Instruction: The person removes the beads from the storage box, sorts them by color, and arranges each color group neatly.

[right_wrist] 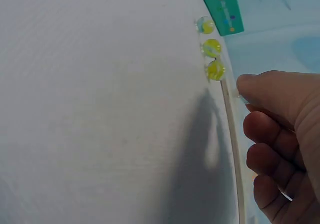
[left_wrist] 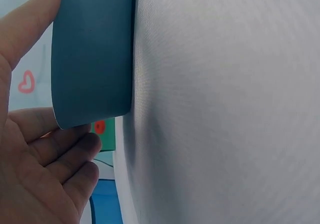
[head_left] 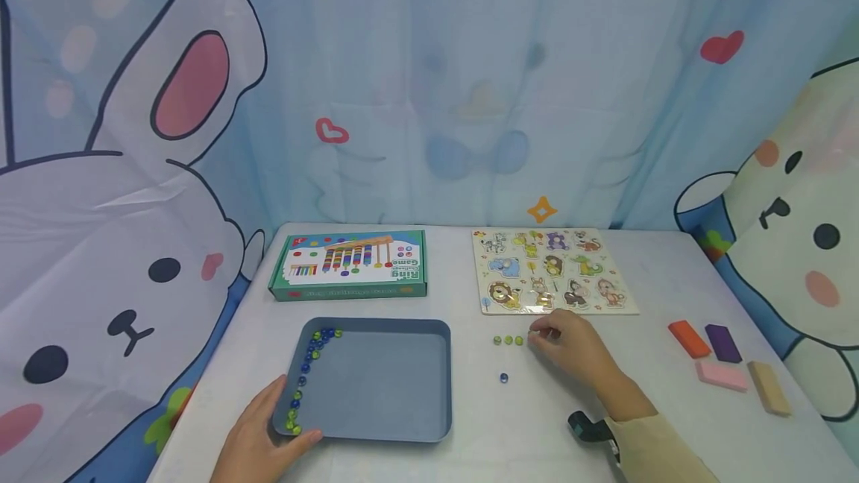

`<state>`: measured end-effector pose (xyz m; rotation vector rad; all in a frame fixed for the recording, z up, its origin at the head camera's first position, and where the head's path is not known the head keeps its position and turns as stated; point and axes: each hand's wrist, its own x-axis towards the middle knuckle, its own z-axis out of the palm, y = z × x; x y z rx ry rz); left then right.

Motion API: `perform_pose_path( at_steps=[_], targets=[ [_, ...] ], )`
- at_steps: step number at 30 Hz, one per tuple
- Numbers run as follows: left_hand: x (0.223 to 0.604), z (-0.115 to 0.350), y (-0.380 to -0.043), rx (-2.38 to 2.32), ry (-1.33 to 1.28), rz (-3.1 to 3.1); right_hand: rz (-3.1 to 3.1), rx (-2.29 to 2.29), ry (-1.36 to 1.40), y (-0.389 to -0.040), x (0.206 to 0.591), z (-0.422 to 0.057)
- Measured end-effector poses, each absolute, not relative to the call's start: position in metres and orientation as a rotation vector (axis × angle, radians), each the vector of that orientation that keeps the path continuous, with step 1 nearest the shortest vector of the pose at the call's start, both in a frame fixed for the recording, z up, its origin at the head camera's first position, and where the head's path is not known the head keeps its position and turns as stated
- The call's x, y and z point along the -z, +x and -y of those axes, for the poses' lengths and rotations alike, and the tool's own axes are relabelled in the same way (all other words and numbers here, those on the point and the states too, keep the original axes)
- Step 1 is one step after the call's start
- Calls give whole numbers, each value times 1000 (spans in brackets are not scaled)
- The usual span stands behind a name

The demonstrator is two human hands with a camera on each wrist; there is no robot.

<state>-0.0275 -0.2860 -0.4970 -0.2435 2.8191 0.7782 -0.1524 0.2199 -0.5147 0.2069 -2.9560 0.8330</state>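
My left hand grips the near left corner of a grey-blue tray, thumb at the near rim and fingers along the left side. Blue and yellow-green glass marbles line the tray's left wall and the start of its far wall. To the right of the tray, my right hand pinches a small glassy marble between thumb and forefinger, mostly hidden by them. Just left of those fingertips, three yellow-green marbles sit in a row on the white cloth. One blue marble lies nearer to me.
Behind the tray stands a green game box. An animal puzzle board lies beyond my right hand. Orange, purple, pink and tan blocks are at the right side of the table. A printed curtain hangs along the back edge.
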Motion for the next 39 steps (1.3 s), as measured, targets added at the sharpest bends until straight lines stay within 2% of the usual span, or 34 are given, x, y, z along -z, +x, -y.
perform_pose_path(
  at_steps=[17,26,33,39],
  targets=[
    [500,286,-27,-768,-262,-2814,3012,-844,212,-150,525,-220],
    [500,286,-27,-771,-255,-2824,2840,-815,293,-155,511,-220],
    [496,284,-27,-796,-269,-2813,2745,-822,443,-165,490,-191],
    [494,283,-26,-806,-270,-2805,2711,-857,591,-172,472,-143]
  ],
)
